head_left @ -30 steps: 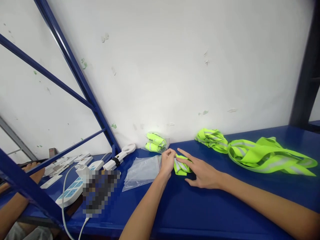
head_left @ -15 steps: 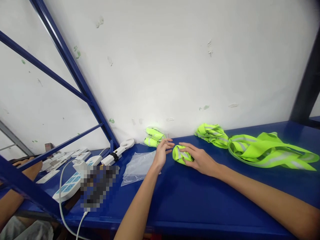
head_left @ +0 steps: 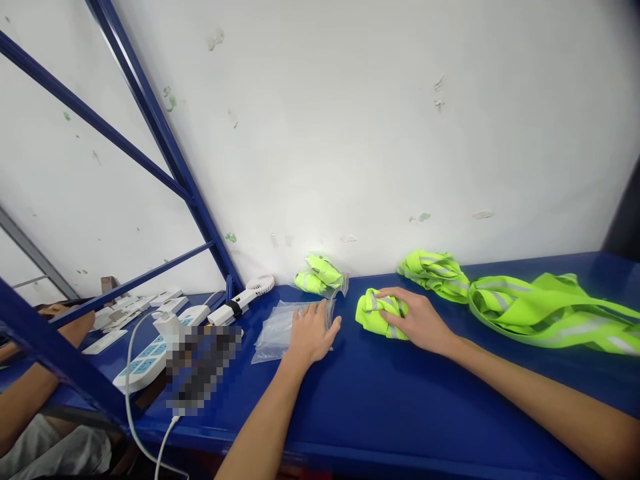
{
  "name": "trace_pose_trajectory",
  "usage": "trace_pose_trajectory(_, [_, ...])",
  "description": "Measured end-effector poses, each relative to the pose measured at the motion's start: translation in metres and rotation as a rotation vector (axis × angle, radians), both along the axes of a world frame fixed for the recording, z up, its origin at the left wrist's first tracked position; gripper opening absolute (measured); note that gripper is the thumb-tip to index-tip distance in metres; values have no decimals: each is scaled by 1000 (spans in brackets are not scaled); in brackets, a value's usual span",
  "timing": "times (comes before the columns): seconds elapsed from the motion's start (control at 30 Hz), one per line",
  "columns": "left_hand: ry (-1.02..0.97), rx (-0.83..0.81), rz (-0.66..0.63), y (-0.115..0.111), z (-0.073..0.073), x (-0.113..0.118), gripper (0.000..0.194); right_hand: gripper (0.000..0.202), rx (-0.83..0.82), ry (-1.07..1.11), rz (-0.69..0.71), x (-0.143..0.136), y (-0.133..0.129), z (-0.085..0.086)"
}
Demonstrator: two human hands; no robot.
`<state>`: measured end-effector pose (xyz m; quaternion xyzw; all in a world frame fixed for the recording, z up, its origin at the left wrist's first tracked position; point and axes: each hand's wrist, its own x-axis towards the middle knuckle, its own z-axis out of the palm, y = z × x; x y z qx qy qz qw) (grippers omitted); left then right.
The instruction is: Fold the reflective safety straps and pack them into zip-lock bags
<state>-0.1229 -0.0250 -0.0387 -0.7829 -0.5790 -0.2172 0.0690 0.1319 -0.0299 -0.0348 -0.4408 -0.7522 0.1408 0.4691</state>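
My left hand (head_left: 311,333) lies palm down over the clear plastic bags (head_left: 274,331), fingers stretched out and covering part of them. My right hand (head_left: 419,320) grips a folded bundle of neon-yellow reflective strap (head_left: 371,315) with grey stripes, which rests on the blue tabletop (head_left: 350,400). Behind my left hand, against the wall, a bagged yellow reflective bundle (head_left: 320,273) sits in clear plastic. To the right of my right hand are a crumpled reflective strap bundle (head_left: 435,273) and a looser spread of reflective straps (head_left: 540,307).
At left stand a white power strip (head_left: 145,363) with a plugged-in charger (head_left: 169,327) and cable, a white handheld fan (head_left: 260,285), and a pixelated item (head_left: 205,367). A blue metal frame (head_left: 180,167) rises there. Beyond it shows another person's arm (head_left: 30,400).
My left hand has moved left and down from beside the strap bundle onto the plastic bags. My right hand stays on the bundle, which looks looser. The view has shifted slightly.
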Motion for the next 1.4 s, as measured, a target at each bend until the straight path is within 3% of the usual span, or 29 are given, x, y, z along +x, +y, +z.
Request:
trace_pose_trajectory(0.17, [-132, 183, 1, -4, 11, 2, 42, 28, -141, 108, -26, -6, -11, 10])
trace_pose_trajectory(0.43, [-333, 396, -239, -14, 16, 33, 39, 30, -131, 298, 118, -29, -17, 9])
trace_pose_trajectory(0.73, [-301, 343, -308, -19, 15, 53, 34, 26, -38, 261, 88, -37, -18, 1])
trace_pose_trajectory(0.9, [-311, 341, -316, -14, 8, 54, 32, 24, -113, 264, 122, -37, -17, 4])
trace_pose_trajectory(1.4, [-239, 401, -435, -19, 8, 56, 36, 22, -73, 220, 176, -33, -21, 11])
